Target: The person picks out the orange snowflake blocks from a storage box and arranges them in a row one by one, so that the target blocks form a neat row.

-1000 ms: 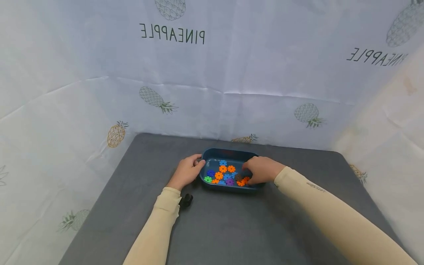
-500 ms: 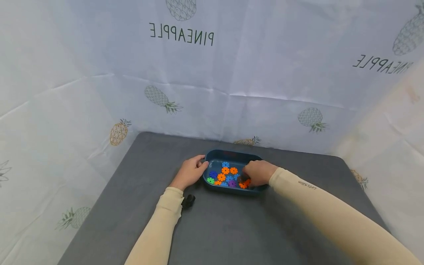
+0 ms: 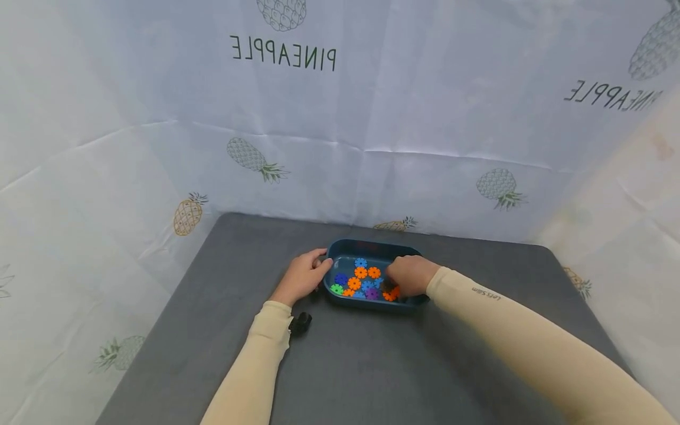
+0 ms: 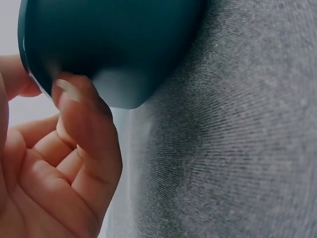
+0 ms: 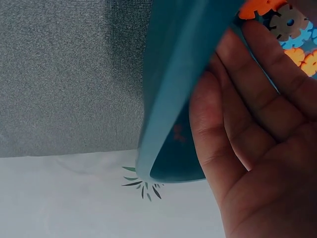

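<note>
A dark teal plastic tray (image 3: 366,304) holds several flower-shaped snap discs (image 3: 354,284) in orange, blue, purple and green. At its left end my left hand (image 3: 301,277) grips the rim; in the left wrist view the thumb and a bent finger pinch the tray wall (image 4: 119,44). My right hand (image 3: 411,274) reaches down inside the tray's right end. In the right wrist view its fairly straight fingers (image 5: 252,84) lie along the inner wall, near a brown disc (image 5: 287,22) and an orange disc (image 5: 260,7). The right thumb is mostly out of frame.
The tray stands on a dark grey cloth-covered table (image 3: 350,366). A white curtain (image 3: 340,177) printed with pineapples hangs behind the table and at both sides. A black wrist device (image 3: 301,323) is strapped at the left cuff.
My right hand has shifted slightly left and lower within the tray's right end, and its fingers have drawn closer together. The left hand keeps its grip on the rim.
</note>
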{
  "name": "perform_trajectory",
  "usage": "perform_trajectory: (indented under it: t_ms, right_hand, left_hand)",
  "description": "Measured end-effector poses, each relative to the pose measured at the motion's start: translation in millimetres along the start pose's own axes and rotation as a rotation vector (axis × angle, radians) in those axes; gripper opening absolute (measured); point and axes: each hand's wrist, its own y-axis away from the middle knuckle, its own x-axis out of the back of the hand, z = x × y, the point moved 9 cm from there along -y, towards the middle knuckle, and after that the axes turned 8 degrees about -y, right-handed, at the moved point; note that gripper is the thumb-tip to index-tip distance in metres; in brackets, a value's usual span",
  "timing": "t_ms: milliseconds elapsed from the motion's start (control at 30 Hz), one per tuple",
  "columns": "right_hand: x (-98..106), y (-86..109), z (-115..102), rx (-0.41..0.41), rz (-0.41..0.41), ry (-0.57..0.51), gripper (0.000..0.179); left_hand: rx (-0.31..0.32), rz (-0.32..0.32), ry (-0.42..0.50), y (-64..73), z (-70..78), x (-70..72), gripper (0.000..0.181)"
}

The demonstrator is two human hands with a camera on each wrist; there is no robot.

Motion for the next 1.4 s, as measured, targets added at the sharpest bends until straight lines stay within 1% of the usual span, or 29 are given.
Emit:
perform_trajectory:
  t_ms: [100, 200, 367, 600, 733, 900, 1033, 1200, 1400]
  right_hand:
    - [1, 0.8, 2, -0.016, 0.002, 0.011, 0.013]
    - [0, 1.8, 1, -0.015, 0.004, -0.005, 0.014]
    - [-2, 0.4, -2, 0.005, 0.012, -0.041, 0.016]
    - [-4, -3.3, -1, -0.008, 0.012, -0.013, 0.013]
    - [-2, -3.1, -2, 0.002, 0.009, 0.002, 0.012]
    - [4, 1.2, -1, 0.005, 0.023, -0.025, 0.012]
    - [5, 6.2, 5, -0.003, 0.027, -0.059, 0.015]
    - [7, 9.4, 8, 0.021, 0.034, -0.086, 0.012]
    - [17, 15.2, 8, 0.042, 0.075, -0.152, 0.011]
  left_hand:
    - [-0.012, -0.008, 0.014, -0.7, 2.7, 0.3, 0.054]
    - [-0.024, -0.019, 0.015, 0.0, 4.1, 0.2, 0.055]
    - [-0.015, -0.027, 0.009, 3.9, 2.1, 1.7, 0.055]
    - [-0.018, -0.024, 0.013, 5.2, -0.4, 1.9, 0.056]
    - [-0.016, -0.023, 0.02, 5.5, -1.5, 3.0, 0.056]
    - [-0.014, -0.028, 0.038, 5.2, -2.7, 3.0, 0.055]
    - [-0.021, -0.034, 0.053, 3.7, -3.0, -0.7, 0.056]
    - [-0.012, -0.036, 0.064, 1.7, -5.0, -2.4, 0.055]
    - [-0.01, -0.037, 0.072, 2.8, -8.4, -0.2, 0.056]
